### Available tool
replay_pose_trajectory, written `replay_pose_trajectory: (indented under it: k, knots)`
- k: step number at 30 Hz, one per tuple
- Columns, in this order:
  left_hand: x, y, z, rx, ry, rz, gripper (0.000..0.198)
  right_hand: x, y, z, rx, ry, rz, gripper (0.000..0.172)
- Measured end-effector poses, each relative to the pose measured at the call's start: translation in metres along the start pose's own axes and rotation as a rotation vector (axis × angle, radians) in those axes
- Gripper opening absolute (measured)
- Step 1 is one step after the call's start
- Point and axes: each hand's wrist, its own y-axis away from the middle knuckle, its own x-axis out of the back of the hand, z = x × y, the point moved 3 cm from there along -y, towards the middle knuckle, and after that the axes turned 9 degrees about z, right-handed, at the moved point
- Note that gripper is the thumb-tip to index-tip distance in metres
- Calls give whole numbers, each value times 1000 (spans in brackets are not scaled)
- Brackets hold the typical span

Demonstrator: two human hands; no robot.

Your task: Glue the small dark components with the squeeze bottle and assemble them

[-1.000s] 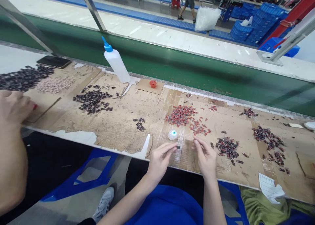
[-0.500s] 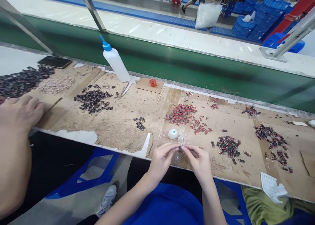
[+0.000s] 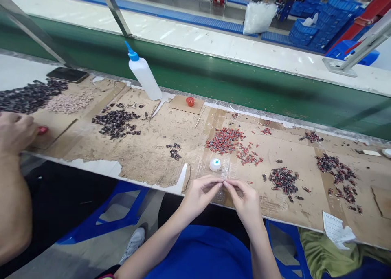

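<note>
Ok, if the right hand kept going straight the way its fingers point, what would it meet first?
The left hand: its fingertips touch or nearly touch those of the right hand. Beyond them, roughly in line, is the small white container, though depth is hard to judge.

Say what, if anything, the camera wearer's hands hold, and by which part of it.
It cannot be told: the left hand and right hand meet at the fingers, which hide anything pinched there.

The piled parts (image 3: 224, 140) are red and grey, the tall bottle (image 3: 145, 79) white with a blue nozzle (image 3: 133, 56), the cardboard (image 3: 146, 157) brown.
</note>
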Motion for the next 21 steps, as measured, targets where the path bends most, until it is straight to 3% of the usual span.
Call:
replay_pose_trajectory:
  k: [4, 13, 21]
  knots:
    - [-1, 1, 3, -9, -21, 23, 14, 2, 0, 0, -72, -57, -22, 21]
    - [-5, 3, 0, 130, 92, 25, 17, 2, 5, 4, -293, -300, -15, 27]
    - [-10, 4, 2, 121, 132, 25, 19, 3, 4, 3, -166, -212, -17, 23]
